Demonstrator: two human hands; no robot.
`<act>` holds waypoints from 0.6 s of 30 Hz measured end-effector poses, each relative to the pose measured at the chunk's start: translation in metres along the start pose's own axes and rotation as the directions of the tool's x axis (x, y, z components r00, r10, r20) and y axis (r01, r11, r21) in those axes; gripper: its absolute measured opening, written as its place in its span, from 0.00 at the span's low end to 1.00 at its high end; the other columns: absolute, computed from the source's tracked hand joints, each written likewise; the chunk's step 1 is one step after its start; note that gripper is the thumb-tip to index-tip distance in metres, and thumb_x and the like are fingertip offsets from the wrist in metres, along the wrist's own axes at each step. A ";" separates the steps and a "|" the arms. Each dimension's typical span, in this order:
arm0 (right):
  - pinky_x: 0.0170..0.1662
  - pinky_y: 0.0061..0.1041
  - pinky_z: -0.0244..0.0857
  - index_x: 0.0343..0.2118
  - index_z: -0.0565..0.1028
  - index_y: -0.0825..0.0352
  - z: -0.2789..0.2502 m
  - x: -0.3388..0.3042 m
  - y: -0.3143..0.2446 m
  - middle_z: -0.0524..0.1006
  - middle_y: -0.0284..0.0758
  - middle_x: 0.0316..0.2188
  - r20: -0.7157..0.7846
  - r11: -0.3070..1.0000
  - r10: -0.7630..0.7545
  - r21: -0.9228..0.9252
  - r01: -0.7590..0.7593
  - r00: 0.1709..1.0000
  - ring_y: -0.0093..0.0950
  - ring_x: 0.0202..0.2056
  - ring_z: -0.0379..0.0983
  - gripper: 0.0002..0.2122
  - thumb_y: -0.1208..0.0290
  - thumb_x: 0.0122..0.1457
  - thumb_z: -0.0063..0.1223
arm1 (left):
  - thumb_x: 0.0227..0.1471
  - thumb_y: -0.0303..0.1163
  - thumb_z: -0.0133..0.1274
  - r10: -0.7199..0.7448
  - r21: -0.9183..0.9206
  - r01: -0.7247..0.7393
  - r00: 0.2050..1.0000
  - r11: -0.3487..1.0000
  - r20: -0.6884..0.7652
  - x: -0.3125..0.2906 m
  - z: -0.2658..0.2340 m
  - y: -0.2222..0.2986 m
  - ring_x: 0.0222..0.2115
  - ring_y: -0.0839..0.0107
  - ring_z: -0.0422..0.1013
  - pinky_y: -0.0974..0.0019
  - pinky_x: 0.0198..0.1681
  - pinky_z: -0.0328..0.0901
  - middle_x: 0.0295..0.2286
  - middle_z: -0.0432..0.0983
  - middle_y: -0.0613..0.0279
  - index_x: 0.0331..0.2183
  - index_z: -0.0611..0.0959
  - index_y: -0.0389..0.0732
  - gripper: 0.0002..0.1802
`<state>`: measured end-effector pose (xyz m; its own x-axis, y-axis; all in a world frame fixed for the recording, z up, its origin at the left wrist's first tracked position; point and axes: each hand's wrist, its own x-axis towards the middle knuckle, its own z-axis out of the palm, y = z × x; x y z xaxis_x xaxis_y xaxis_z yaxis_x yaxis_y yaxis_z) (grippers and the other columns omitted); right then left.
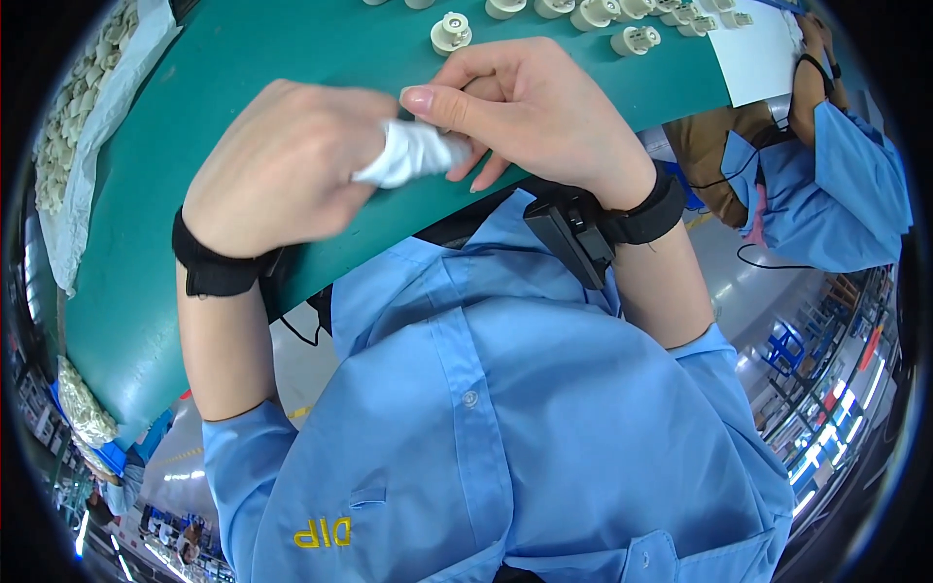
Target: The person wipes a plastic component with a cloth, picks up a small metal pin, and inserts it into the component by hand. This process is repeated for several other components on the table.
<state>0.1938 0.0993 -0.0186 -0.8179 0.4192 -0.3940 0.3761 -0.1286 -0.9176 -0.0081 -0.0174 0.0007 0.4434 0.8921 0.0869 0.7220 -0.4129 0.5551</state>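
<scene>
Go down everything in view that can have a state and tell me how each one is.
Left hand: curled, blurred.
Right hand: fingers bent, thumb extended.
White wrap: creased, at the left hand's fingers, partly blurred.
Left wristband: fastened.
Right wristband: fastened.
Nearest cream fitting: upright.
Heaped cream parts: uncovered.
Blue shirt: front closed.

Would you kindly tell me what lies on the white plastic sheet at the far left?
A heap of cream-coloured parts lies on the white plastic sheet; the heap's lower layers are covered, so unseen.
</scene>
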 end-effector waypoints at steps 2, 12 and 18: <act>0.22 0.19 0.73 0.38 0.80 0.69 0.000 0.000 -0.001 0.81 0.35 0.24 0.007 1.000 -0.011 0.005 0.011 1.000 0.22 0.24 0.80 0.16 0.57 0.65 0.59 | 0.34 0.17 0.54 -0.059 -0.043 0.056 0.995 0.998 -0.075 0.001 0.000 -0.016 0.24 0.50 0.69 0.52 0.25 0.61 0.22 0.68 0.55 0.23 0.76 0.36 0.07; 0.21 0.18 0.71 0.41 0.80 0.69 -0.002 -0.006 0.000 0.81 0.34 0.25 0.023 1.000 -0.026 -0.009 0.026 0.999 0.22 0.25 0.80 0.14 0.60 0.67 0.56 | 0.36 0.17 0.55 -0.060 -0.020 0.059 0.997 0.998 -0.056 0.001 -0.006 -0.013 0.23 0.51 0.69 0.55 0.25 0.61 0.22 0.70 0.54 0.23 0.77 0.34 0.06; 0.22 0.18 0.72 0.43 0.79 0.69 -0.011 -0.031 0.005 0.82 0.36 0.28 -0.068 0.998 -0.065 0.008 0.066 0.996 0.23 0.28 0.81 0.12 0.64 0.66 0.57 | 0.43 0.16 0.57 -0.248 -0.228 0.219 0.963 0.949 -0.108 -0.017 -0.015 -0.049 0.24 0.60 0.72 0.62 0.28 0.64 0.24 0.74 0.56 0.33 0.85 0.36 0.11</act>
<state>0.2260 0.0953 -0.0104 -0.8092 0.4870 -0.3288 0.3180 -0.1076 -0.9420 -0.0588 -0.0101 -0.0156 0.1899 0.9812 0.0356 0.6606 -0.1545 0.7346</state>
